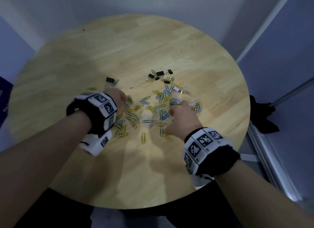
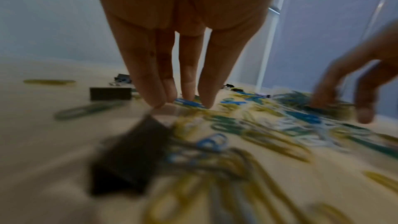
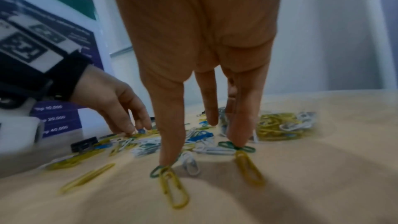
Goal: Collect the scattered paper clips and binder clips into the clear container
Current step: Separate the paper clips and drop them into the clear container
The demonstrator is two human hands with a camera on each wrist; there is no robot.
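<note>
Coloured paper clips [image 1: 146,112] lie scattered across the middle of the round wooden table [image 1: 119,49]. Black binder clips [image 1: 159,73] sit behind them, and one binder clip [image 1: 110,79] lies apart at the left. A clear container [image 1: 198,102] with clips inside lies at the right of the pile, just beyond my right hand [image 1: 171,121]. My right hand's fingers [image 3: 237,130] are straight and spread, tips pressing on paper clips [image 3: 172,181]. My left hand [image 1: 124,99] reaches down with straight fingers [image 2: 206,91], whose tips touch blue clips [image 2: 189,102]. Neither hand holds anything.
The clear container [image 3: 310,117] shows just past my right fingertips. A binder clip [image 2: 110,93] lies left of my left fingers, and another binder clip [image 2: 129,163] shows blurred closer in. A dark bundle [image 1: 261,114] hangs off the table's right edge beside a metal pole [image 1: 292,92].
</note>
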